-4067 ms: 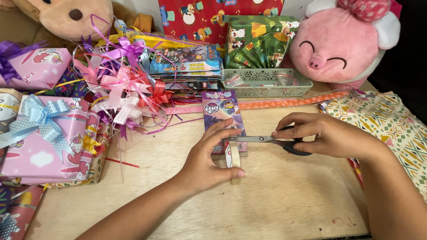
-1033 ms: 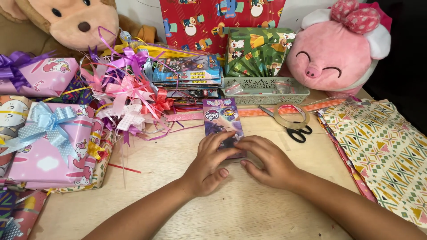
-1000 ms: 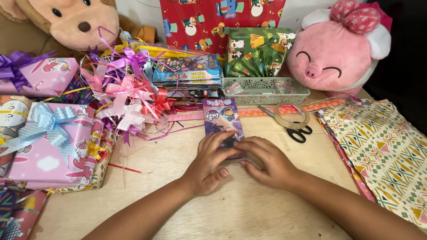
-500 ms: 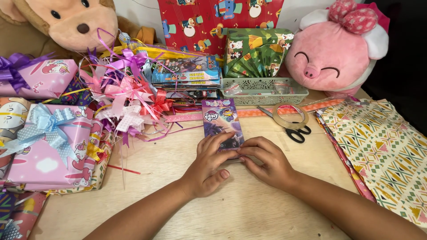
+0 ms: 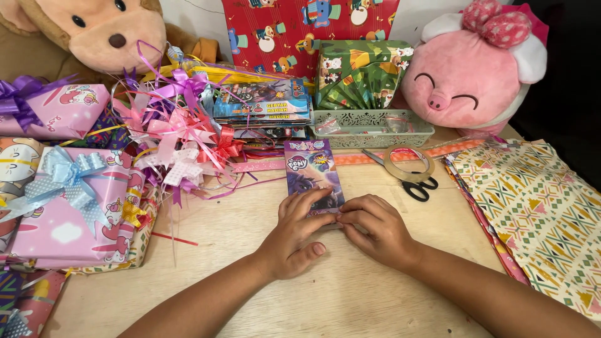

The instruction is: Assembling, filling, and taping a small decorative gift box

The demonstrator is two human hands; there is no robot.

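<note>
A small purple box wrapped in cartoon-pony paper lies flat in the middle of the wooden table. My left hand rests on its near left corner, fingers pressing down on the wrapping. My right hand presses the near right end of the same box, fingertips meeting the left hand's. A roll of clear tape lies on black-handled scissors just beyond my right hand.
A heap of pink and purple ribbon bows and wrapped gifts fill the left side. Patterned wrapping sheets lie at right. At the back stand a pale green basket, a stack of boxes, a pink pig plush and a brown plush.
Four seconds ago my right hand held the scissors and my left a tape roll; both now lie on the table. Since then both hands press the box's near end, barely shifting.
</note>
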